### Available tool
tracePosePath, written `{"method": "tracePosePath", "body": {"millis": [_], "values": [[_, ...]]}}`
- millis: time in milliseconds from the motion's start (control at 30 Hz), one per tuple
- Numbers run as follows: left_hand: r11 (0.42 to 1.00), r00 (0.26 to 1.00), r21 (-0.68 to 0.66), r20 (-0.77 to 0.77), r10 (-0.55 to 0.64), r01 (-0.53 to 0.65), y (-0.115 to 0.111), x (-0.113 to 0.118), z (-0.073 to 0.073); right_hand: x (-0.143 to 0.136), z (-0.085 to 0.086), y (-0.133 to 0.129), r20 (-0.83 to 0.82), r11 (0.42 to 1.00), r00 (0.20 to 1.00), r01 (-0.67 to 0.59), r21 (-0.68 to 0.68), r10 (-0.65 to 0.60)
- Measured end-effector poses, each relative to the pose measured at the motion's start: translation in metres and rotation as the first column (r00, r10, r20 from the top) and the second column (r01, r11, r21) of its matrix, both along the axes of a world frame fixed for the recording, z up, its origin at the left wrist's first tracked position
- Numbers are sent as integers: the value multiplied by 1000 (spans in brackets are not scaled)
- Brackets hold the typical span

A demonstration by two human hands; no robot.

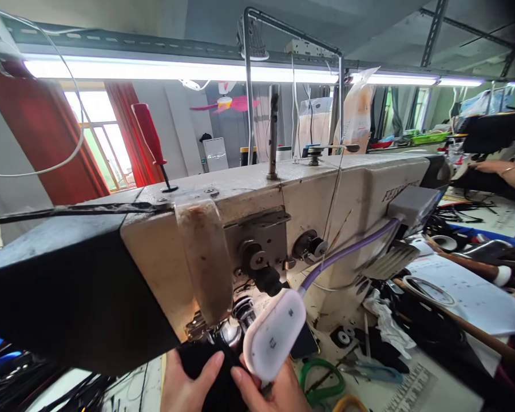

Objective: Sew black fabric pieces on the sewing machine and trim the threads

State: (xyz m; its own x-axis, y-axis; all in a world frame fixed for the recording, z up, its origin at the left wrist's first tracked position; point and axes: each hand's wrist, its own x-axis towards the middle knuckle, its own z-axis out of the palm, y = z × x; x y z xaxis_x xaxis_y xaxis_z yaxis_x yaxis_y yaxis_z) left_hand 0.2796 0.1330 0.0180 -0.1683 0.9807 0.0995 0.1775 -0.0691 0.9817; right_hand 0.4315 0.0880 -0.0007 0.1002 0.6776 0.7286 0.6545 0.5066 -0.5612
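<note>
My left hand (187,384) is at the lower middle, its thumb on a piece of black fabric (214,386) and its fingers partly hidden beneath. On the other side, my right hand (278,392) pinches the same fabric between thumb and fingers; a white oval lamp head (274,335) covers part of it. The fabric runs up to the needle area of a cream sewing machine (360,189), where a metal presser part (196,326) sits just above it. The needle itself cannot be made out.
Green-handled scissors (321,380) and blue-handled snips (375,372) lie right of my hands. A red screwdriver (149,134) stands upright on the machine head. Dark straps (81,380) are heaped at lower left. At far right, another person's arm (506,171) rests over black cloth.
</note>
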Motion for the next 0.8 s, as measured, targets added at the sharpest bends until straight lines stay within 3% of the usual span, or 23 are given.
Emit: {"method": "tracePosePath", "body": {"millis": [267, 433, 567, 600, 667, 733, 800], "values": [[1000, 1000, -22, -13, -18, 18, 6, -2, -1, -6, 5, 1, -14, 994, 996, 93, 57, -92], [999, 999, 2, -14, -53, 53, 3, -5, -6, 0, -2, 4, -37, 996, 998, 43, 77, -41], [941, 941, -68, -43, -335, 332, 1, -44, 2, 21, -22, 5, -145, 997, 989, -47, -67, 37], [928, 926, -97, -76, -369, 361, 3, -59, 5, 27, -27, 7, -190, 992, 982, -39, -121, 15], [950, 940, -106, -151, -307, 294, 9, -91, 9, 38, -35, 14, -280, 969, 960, -89, -230, 21], [973, 960, -84, -165, -226, 214, 20, -112, 10, 42, -39, 25, -479, 942, 878, -151, -298, -11], [972, 963, -78, -143, -230, 221, 33, -116, 6, 38, -38, 41, -747, 922, 658, -228, -314, -92]]}}
